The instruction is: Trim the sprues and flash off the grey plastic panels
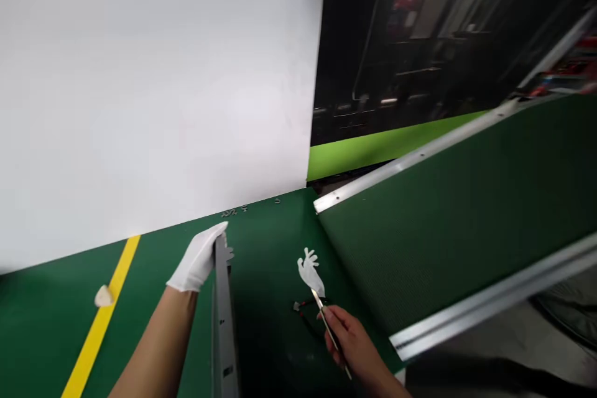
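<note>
My left hand (198,259), in a white glove, is closed round the far end of a long grey metal panel (224,329) that stands on edge on the green work surface. My right hand (347,339) is bare and pinches a thin stick-like tool (319,302), light and shiny at its far end; its exact kind is unclear. Just beyond the tool's tip lies a white glove (311,272), fingers pointing away; whether the tip touches it I cannot tell. Beside them is a small white connector (296,306) with dark and red wires.
Small metal clips (229,213) lie along the back edge by a white wall (153,93). At left, a yellow tape strip (100,329) crosses the surface, with a whitish lump (103,296) on it. A green conveyor belt (457,217) with metal rails (410,162) runs off right.
</note>
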`<state>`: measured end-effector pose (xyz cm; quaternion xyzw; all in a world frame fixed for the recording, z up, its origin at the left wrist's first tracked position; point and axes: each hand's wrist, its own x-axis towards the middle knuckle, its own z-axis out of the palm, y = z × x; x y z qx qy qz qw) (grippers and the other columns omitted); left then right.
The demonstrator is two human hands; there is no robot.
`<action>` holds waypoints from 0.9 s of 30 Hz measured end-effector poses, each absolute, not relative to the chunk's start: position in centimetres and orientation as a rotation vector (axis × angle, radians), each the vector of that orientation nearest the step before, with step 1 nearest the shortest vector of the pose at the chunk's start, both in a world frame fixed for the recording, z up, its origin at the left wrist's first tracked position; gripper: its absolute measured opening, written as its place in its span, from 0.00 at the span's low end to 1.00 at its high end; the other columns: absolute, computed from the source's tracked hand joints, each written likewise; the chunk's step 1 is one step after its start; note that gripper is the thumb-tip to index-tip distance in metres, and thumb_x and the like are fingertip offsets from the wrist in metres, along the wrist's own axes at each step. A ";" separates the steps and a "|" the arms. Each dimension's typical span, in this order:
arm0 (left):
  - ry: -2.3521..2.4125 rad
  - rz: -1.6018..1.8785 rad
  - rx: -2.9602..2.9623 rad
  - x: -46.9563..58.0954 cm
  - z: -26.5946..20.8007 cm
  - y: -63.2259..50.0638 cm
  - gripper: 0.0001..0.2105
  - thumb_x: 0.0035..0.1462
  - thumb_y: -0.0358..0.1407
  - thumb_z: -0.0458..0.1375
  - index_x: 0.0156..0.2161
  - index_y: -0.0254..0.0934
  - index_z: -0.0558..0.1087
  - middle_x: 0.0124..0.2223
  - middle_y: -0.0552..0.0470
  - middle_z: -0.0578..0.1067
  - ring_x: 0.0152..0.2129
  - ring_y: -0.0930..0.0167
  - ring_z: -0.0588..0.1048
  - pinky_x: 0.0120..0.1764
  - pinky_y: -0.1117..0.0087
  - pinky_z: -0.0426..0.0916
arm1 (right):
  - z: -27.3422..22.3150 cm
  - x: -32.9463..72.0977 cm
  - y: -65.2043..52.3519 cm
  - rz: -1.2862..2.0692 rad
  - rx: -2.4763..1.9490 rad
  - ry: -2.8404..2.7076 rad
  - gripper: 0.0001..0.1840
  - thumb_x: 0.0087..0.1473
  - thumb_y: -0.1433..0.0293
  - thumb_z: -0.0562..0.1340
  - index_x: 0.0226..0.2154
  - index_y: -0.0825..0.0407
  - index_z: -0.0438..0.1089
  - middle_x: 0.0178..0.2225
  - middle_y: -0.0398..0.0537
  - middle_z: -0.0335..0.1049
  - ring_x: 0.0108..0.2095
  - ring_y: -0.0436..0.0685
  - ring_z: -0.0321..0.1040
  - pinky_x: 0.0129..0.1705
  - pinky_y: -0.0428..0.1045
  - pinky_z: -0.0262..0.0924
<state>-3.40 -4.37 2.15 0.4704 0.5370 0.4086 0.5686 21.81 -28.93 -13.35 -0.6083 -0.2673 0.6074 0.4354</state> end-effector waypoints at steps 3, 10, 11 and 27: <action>1.252 0.984 1.021 -2.6 1.5 -4.0 0.23 0.42 0.51 0.72 0.24 0.37 0.67 0.21 0.58 0.65 0.18 0.74 0.62 0.23 0.68 0.65 | -9.8 21.9 -25.7 1.567 -1.471 -0.816 0.31 0.58 0.36 0.58 0.39 0.46 0.71 0.20 0.38 0.64 0.17 0.49 0.58 0.19 0.47 0.46; 1.201 0.972 1.195 -2.2 0.4 -4.8 0.22 0.52 0.51 0.68 0.26 0.39 0.64 0.25 0.58 0.63 0.22 0.73 0.61 0.26 0.70 0.64 | -1.3 21.2 -17.0 1.449 -1.406 -1.327 0.29 0.64 0.41 0.54 0.34 0.50 0.68 0.20 0.35 0.56 0.20 0.47 0.50 0.23 0.46 0.46; 1.196 0.973 1.196 -2.1 0.3 -5.0 0.22 0.54 0.51 0.68 0.27 0.39 0.63 0.25 0.59 0.62 0.22 0.73 0.61 0.26 0.70 0.63 | -0.5 20.9 -15.9 1.398 -1.406 -1.427 0.29 0.65 0.42 0.54 0.32 0.50 0.68 0.20 0.34 0.53 0.21 0.48 0.49 0.24 0.46 0.46; 1.183 1.015 1.200 -1.1 0.5 -5.2 0.15 0.52 0.49 0.66 0.28 0.38 0.75 0.29 0.51 0.75 0.29 0.66 0.71 0.33 0.64 0.70 | 2.8 19.2 -8.5 0.804 -1.564 -2.183 0.31 0.69 0.45 0.47 0.23 0.49 0.51 0.22 0.36 0.48 0.25 0.49 0.46 0.31 0.48 0.41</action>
